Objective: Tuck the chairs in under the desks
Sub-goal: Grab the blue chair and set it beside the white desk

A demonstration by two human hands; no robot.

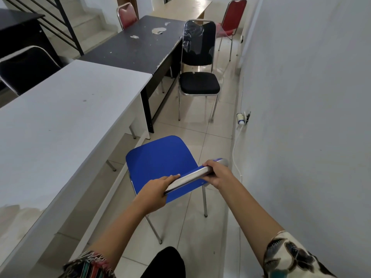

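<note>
Here we had both hands on the chrome top rail (195,176) of the blue chair (158,161), and we think the grip was chosen for steering. The left hand (155,190) was wrapped over the rail's near end, fingers curled on top; the right hand (217,173) was clenched round the far end at about 2 o'clock from the left, thumb underneath. With one hand at each end of the rail we could turn the chair as well as push it.

The chair stood in the aisle at 12 o'clock from us, close in, its seat angled toward 11 o'clock and its front edge near the white desk (60,125), not yet under it. The desk ran along our 9 to 10 o'clock side, so we judged the chair was being swung to face the opening below the top. Whether all four legs touched the tiles we could not tell.

Beyond it, at 12 o'clock and well apart, the black chair (198,83) stood out in the aisle beside the black desk (136,47), facing us, untucked. Farther off at 1 o'clock a red chair (233,17) stood near the wall (311,97), beside a pale desk (180,9). Another red chair (127,16) sat close against the black desk's far side at 11 o'clock.

We judged the task barely begun: the narrow aisle left little room for turning.
</note>
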